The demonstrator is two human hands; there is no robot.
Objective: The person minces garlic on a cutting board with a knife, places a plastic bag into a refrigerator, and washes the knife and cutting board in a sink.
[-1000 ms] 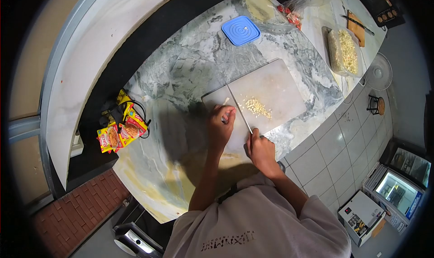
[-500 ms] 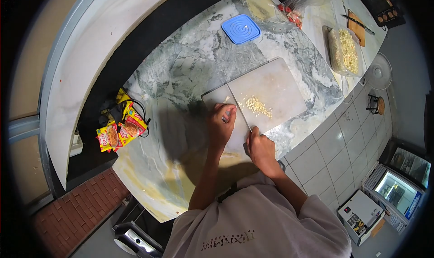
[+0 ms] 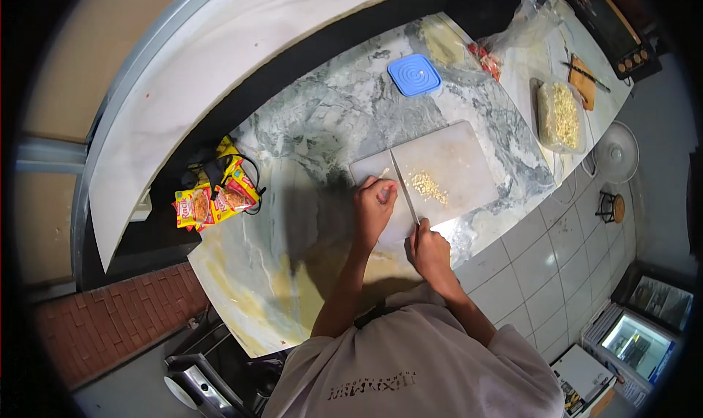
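A white cutting board [image 3: 461, 154] lies on the marble counter, with a small heap of chopped pale pieces [image 3: 428, 187] near its middle. My right hand [image 3: 430, 252] is wrapped round the handle of a knife [image 3: 404, 187], whose blade points away from me across the board, left of the heap. Close to the blade's left side, my left hand [image 3: 376, 207] has its fingers curled together over the board. What they pinch, if anything, is hidden. Just beyond those fingertips lies a small pale bit [image 3: 384, 172].
A blue lid [image 3: 414, 75] sits farther back on the counter. To the right stand a clear tub of pale chopped food [image 3: 560, 117] and a wooden board [image 3: 582, 84] with another knife. Yellow seasoning packets [image 3: 212, 202] hang at the left. A plastic bag [image 3: 523, 26] lies at the back.
The view has shifted, so the counter appears lower and farther right. The knife blade shows more of its flat side now. Both hands stay at the board; the chopped heap looks the same.
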